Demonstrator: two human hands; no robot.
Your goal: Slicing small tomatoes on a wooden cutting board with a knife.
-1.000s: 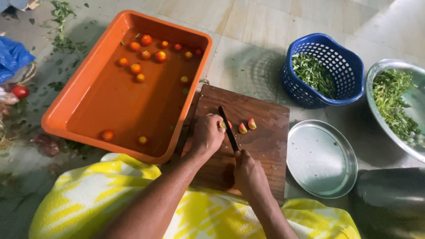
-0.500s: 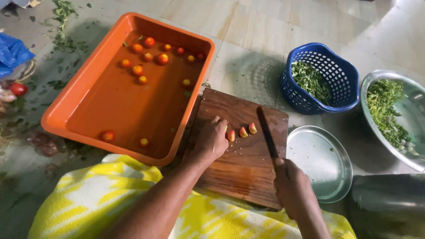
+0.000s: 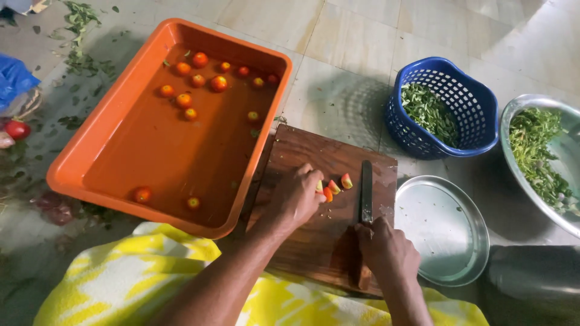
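We get soft, fairly dim indoor light here, brightest on the pale floor (image 3: pixel 356 42) tiles at the top. The blue basket (image 3: pixel 444 108) throws a latticed shadow to its left, so light seems to come from the right. There's mild glare on the steel plate (image 3: pixel 444 226) and the wet orange tray (image 3: pixel 163 145). Focus is decent mid-frame; our corners go murky and soft, especially bottom right.
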